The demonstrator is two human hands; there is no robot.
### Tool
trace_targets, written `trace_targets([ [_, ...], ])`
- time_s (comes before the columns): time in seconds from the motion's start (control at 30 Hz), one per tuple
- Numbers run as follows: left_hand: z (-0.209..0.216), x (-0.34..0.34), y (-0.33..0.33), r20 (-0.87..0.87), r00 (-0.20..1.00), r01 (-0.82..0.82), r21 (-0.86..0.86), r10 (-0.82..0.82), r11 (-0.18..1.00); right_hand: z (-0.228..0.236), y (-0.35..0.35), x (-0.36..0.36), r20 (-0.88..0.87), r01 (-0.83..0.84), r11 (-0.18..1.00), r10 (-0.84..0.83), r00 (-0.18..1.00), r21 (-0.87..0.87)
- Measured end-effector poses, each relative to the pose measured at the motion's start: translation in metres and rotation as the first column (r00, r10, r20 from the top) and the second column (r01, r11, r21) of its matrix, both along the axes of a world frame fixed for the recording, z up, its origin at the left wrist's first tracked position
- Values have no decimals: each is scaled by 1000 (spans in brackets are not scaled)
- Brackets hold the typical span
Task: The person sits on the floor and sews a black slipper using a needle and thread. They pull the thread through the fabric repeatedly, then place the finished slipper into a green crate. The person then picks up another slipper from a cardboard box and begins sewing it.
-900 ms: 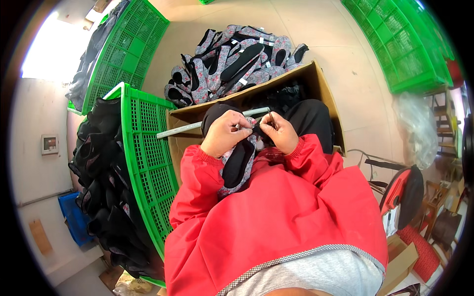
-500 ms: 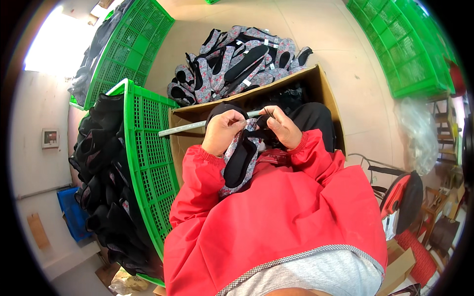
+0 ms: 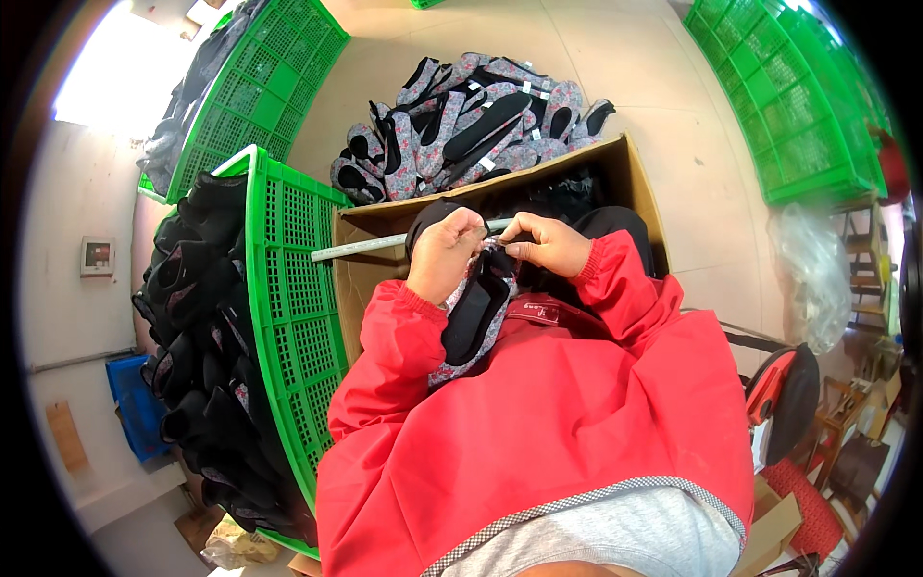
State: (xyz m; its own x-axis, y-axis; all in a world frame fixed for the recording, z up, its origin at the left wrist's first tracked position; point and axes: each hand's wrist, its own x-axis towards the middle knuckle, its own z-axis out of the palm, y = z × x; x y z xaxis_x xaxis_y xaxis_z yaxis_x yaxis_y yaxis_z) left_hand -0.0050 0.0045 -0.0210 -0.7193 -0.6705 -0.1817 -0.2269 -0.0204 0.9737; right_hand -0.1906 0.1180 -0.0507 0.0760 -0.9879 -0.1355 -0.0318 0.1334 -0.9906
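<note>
The hands (image 3: 445, 258) partly hide the floral slipper (image 3: 476, 315).

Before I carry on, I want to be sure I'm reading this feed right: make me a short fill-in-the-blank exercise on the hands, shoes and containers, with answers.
1. The left hand and right hand are at a floral shoe whose inside is ____.
2. Beyond the cardboard box, a pile of floral shoes lies on the ____.
3. The mesh-sided crate of black items is coloured ____.
4. Both sleeves are ____.

Missing words: black; floor; green; red.
</note>
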Motion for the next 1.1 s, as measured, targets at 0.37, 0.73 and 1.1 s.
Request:
trace_targets([
  [0.37, -1, -3, 2, 47, 999, 11, -48, -8, 999, 3, -3, -5, -132, -101, 995, 100, 986, 5],
  [0.73, -10, -5, 0, 115, 993, 51, -181, -30, 982, -18, -1, -1, -130, -53, 991, 37, 991, -123],
  [1.1, 12, -25, -15, 38, 999, 41, -777, -18, 628, -21, 27, 27, 482, 132, 987, -162, 861, 95],
])
